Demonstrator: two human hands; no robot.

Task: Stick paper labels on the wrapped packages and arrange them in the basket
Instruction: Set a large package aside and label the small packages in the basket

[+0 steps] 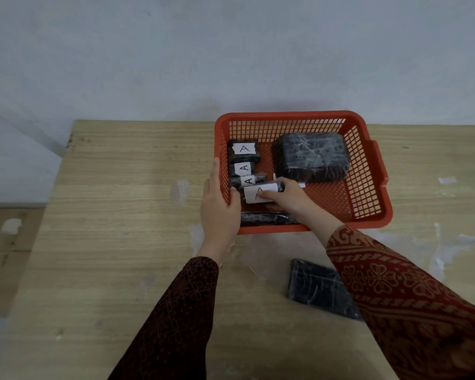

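A red mesh basket (368, 171) stands on the wooden table. Along its left side lie three small black wrapped packages (243, 152) with white "A" labels. My right hand (288, 198) is inside the basket, shut on a fourth labelled package (258, 193) just in front of that row. My left hand (220, 209) grips the basket's left rim. A big black wrapped package (311, 157) without a visible label fills the back right. A long thin package (266, 218) lies against the front wall. Another flat black package (321, 287) rests on the table under my right forearm.
A sheet of clear plastic film (258, 256) lies on the table in front of the basket. The table's left edge (39, 220) drops to the floor. A pale wall stands right behind the table.
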